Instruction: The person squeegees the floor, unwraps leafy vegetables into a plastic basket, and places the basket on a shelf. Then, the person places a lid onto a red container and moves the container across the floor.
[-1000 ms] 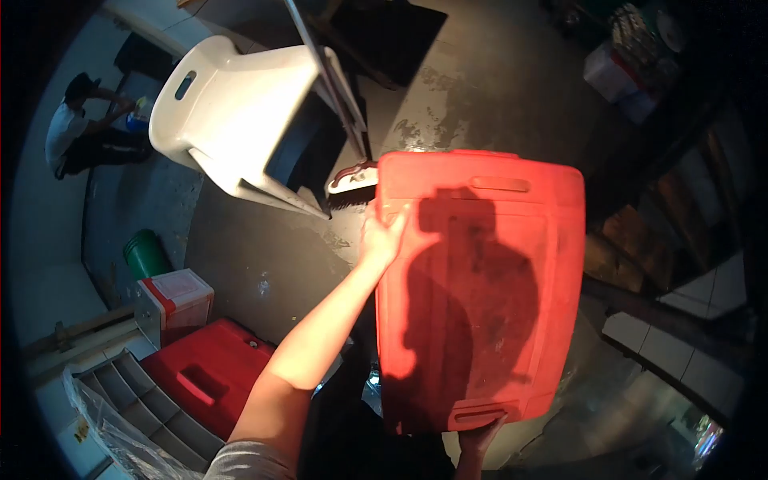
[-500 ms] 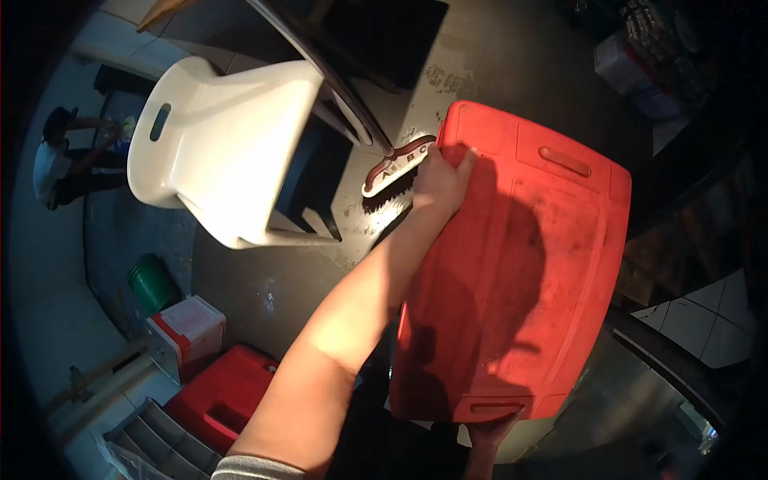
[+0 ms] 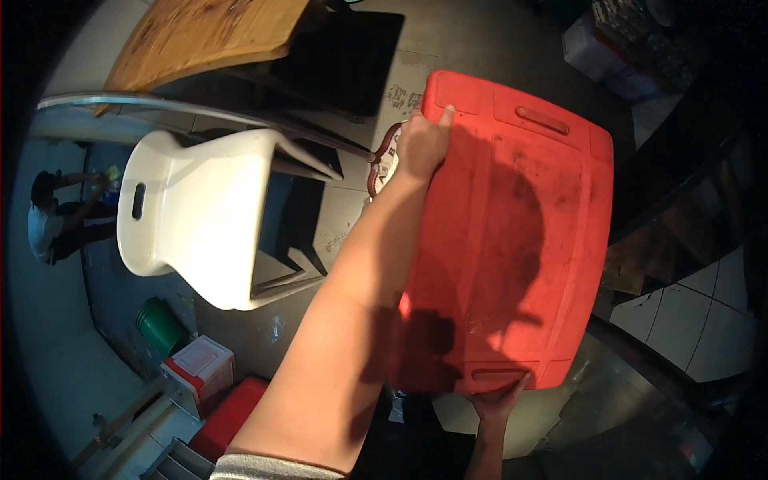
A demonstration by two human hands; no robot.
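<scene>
A large red plastic lid (image 3: 512,240) with moulded handle recesses fills the middle of the view, held up at a tilt. My left hand (image 3: 424,148) is closed on its upper left edge, thumb lying over the top face. Along the bottom edge, beside a recess, my right hand (image 3: 498,400) grips the lid from below, most of its fingers hidden underneath. Right behind my left hand is a brown and white broom head (image 3: 385,164) with letters on it; whether the hand touches it I cannot tell. Its long handle (image 3: 240,118) runs to the left.
A white plastic chair (image 3: 200,216) stands left of the lid, below a wooden table (image 3: 208,40). Lower left are a green bucket (image 3: 162,326), a white and red box (image 3: 200,372) and a red container (image 3: 228,420). Another person (image 3: 60,216) crouches at far left.
The lid appears slightly higher and further left, both hands still on it. The broom handle has swung down to the left. More of the wooden table shows, and the chair sits lower in view.
</scene>
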